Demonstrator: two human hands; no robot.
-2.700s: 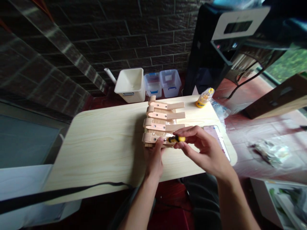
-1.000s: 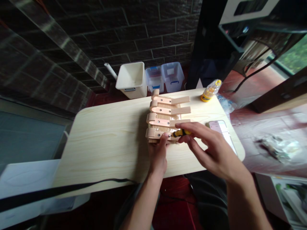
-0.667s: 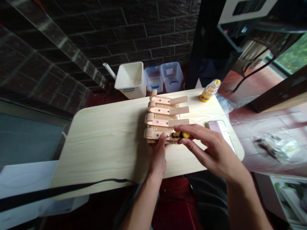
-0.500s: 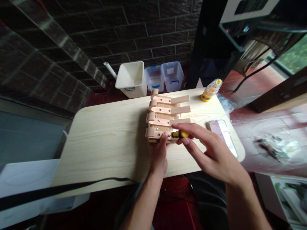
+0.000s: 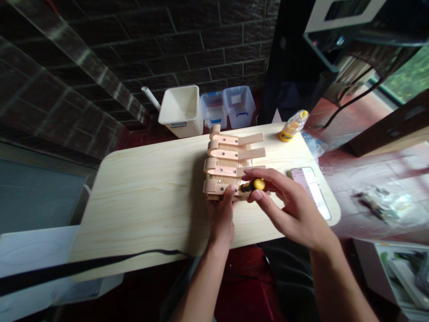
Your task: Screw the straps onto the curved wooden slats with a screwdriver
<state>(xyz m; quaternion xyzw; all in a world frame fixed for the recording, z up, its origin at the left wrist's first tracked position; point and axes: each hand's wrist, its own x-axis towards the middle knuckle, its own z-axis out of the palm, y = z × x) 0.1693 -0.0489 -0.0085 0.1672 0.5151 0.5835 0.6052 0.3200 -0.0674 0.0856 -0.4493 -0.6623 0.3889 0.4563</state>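
A wooden rack [image 5: 229, 171] of several curved, hook-like pieces, each fixed with dark screws, sits on the table. My left hand [image 5: 223, 219] grips its near edge, thumb on top beside a screw of the nearest piece and the other fingers hidden below. A short black-and-yellow screwdriver [image 5: 253, 185] is tilted with its tip at that screw and its yellow end towards me. My right hand [image 5: 288, 201] holds its handle loosely between thumb and fingers, partly covering the rack's right ends.
On the wood-grain table [image 5: 144, 192], a phone [image 5: 311, 190] lies to the right. A clear, yellow-based bottle-shaped holder [image 5: 293, 126] stands at the back right. Behind the table are a white bin [image 5: 181, 109] and two clear plastic boxes. A black strap [image 5: 100, 261] crosses the front left edge.
The screwdriver's yellow end has tipped up more towards me, and my right-hand fingers have shifted around it. My left hand and the rack stay in place.
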